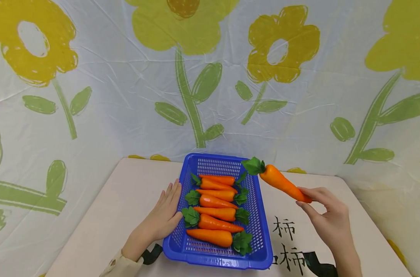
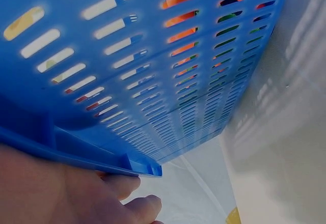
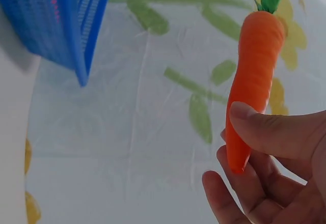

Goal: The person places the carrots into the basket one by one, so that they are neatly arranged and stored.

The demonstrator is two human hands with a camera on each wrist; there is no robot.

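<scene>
A blue plastic basket (image 1: 215, 260) with slotted walls sits on the table, holding several orange carrots (image 1: 213, 224) with green leafy tops. They lie crosswise in a column, tops pointing alternately left and right. Along the basket's left rim rests my left hand (image 1: 165, 214), its fingers straight; in the left wrist view the hand (image 2: 66, 193) is beside the rim, seen from below. My right hand (image 1: 331, 217) pinches one carrot (image 1: 280, 182) by its thin tip between thumb and fingers. That carrot is raised right of the basket, its leafy end up and to the left.
The pale table (image 1: 133, 192) has a cloth with printed flowers (image 1: 282, 50) hanging behind and at its sides. Black written characters (image 1: 284, 227) mark the surface right of the basket. Dark bands (image 1: 318, 265) show near both wrists.
</scene>
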